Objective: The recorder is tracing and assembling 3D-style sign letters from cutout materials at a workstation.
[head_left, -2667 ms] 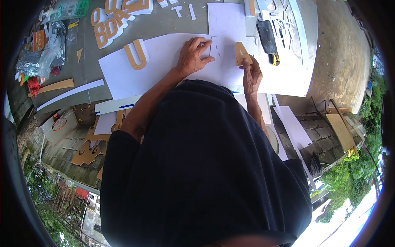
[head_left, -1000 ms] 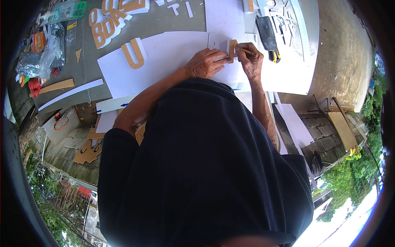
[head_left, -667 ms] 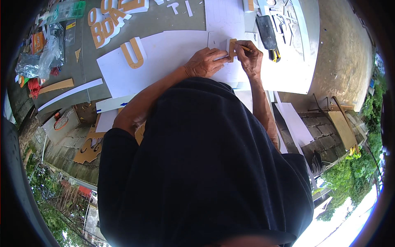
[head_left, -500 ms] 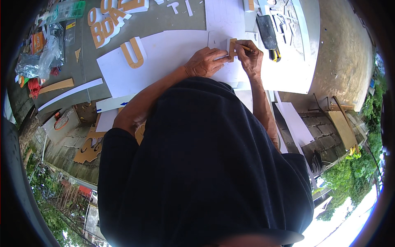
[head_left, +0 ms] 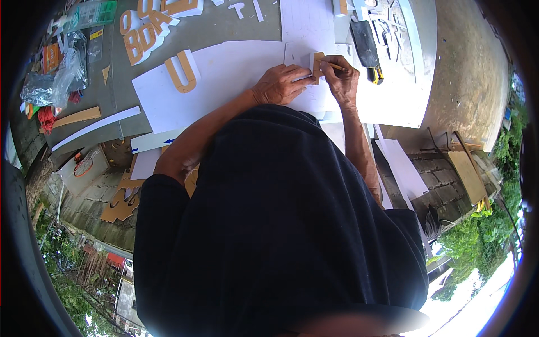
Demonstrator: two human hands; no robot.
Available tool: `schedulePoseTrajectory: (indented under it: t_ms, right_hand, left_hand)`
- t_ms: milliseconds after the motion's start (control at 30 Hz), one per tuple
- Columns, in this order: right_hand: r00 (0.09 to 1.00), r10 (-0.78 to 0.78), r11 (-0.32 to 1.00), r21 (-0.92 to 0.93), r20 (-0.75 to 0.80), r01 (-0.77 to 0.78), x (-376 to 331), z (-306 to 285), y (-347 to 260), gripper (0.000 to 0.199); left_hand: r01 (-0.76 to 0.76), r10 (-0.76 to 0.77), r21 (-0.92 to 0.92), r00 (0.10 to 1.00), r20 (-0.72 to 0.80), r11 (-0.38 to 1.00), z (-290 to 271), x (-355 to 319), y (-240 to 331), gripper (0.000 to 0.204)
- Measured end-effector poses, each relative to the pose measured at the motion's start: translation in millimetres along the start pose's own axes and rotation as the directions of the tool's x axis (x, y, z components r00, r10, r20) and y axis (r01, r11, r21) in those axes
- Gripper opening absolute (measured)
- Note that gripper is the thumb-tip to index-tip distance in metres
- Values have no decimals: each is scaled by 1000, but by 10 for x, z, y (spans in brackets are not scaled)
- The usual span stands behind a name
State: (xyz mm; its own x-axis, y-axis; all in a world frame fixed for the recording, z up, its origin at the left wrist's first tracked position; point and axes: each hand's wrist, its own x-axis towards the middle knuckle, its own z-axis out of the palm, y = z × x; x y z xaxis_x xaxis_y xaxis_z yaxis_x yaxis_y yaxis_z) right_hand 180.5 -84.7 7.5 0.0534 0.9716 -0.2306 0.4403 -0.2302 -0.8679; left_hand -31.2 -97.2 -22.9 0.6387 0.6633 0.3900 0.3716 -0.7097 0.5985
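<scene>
Gripping a yellow pencil (head_left: 338, 67) pinched between thumb and fingers of the right hand (head_left: 343, 78), with the point directed at a small tan-faced, white-sided letter block (head_left: 317, 72); too small to tell whether touching with the tip. Touching the left side of the same block with the outstretched fingers of the left hand (head_left: 283, 84); impossible to tell whether clasping or merely steadying it. Note the block lying face up on a large white sheet (head_left: 224, 70), between both hands. Observe, well apart to the left on this sheet, a larger U-shaped block (head_left: 171, 74); farther up, on the grey table (head_left: 219, 31), a cluster of similar letters (head_left: 149, 40). Compare, near the right hand, a black pouch-like object (head_left: 365, 45) with a yellow-and-black cutter (head_left: 375, 76) at its lower end.
</scene>
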Motion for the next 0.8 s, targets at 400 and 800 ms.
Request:
schedulePoseTrajectory:
  t_ms: [400, 800]
  right_hand:
    - [997, -40, 999, 7, -71, 40, -30, 33, -28, 25]
    - [998, 27, 1000, -12, -58, -28, -18, 34, -96, 26]
  left_hand:
    - [9, -9, -6, 1000, -7, 1000, 16, 24, 13, 30]
    - [11, -11, 9, 1000, 6, 1000, 7, -10, 2, 31]
